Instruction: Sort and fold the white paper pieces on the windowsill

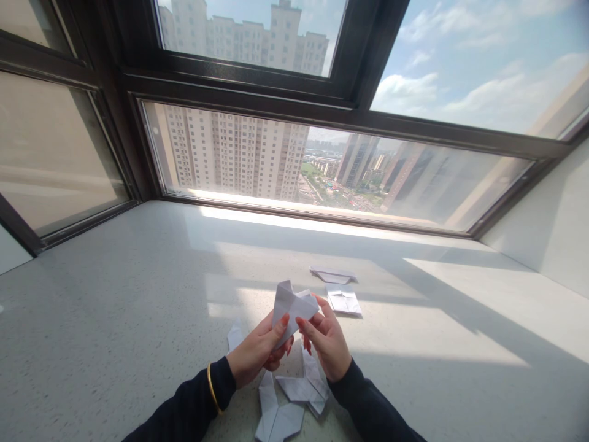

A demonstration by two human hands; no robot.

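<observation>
A dark window frame (368, 121) spans the far side of a pale, speckled windowsill (151, 319). Just below the frame, a bright strip of sunlight (257, 217) crosses the sill; a slanting shadow (488, 313) falls below the frame's right half. Against the frame's right end stands a white wall (547, 202). Outside, beyond the frame's left half, rises a pale high-rise (243, 147) with rows of small windows. Darker towers (356, 159) show beyond the frame's right half, with greenery (332, 193) low beside them. Cloudy blue sky (414, 86) fills the frame's upper right. At the frame's left, a side pane (55, 147) looks onto something plain and beige.
</observation>
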